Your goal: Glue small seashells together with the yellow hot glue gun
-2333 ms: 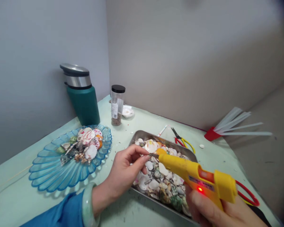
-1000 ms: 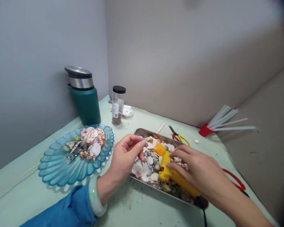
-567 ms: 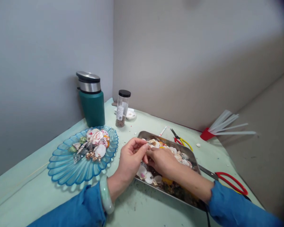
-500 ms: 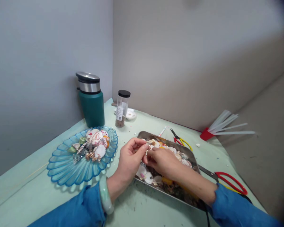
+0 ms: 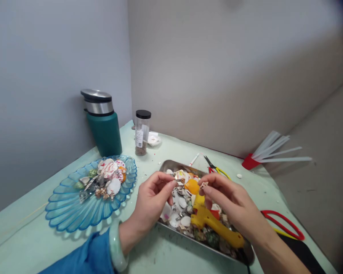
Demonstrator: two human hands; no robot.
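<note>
- Pale green tabletop (image 5: 144, 253), carrying a metal tray (image 5: 171, 165)
- Left of the tray: blue plate (image 5: 74, 214)
- Beyond it, leftward: teal flask (image 5: 104, 133), jar (image 5: 143, 131)
- Behind it: marker (image 5: 194, 160), small scissors (image 5: 213, 165)
- Right of it: red cup (image 5: 250, 162), larger scissors (image 5: 284, 216)

Small brown-speckled shell (image 5: 204, 185) pinched in right hand (image 5: 230, 198); slim greyish piece (image 5: 179, 180) pinched in left hand (image 5: 151, 201).

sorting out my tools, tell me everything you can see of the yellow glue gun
The yellow glue gun looks plastic. It lies on shells inside the metal tray, its handle slanting toward the near right corner, a black cord trailing from the end. No hand grips it; the right hand, just above, covers part. Its nozzle can't be made out.
</note>
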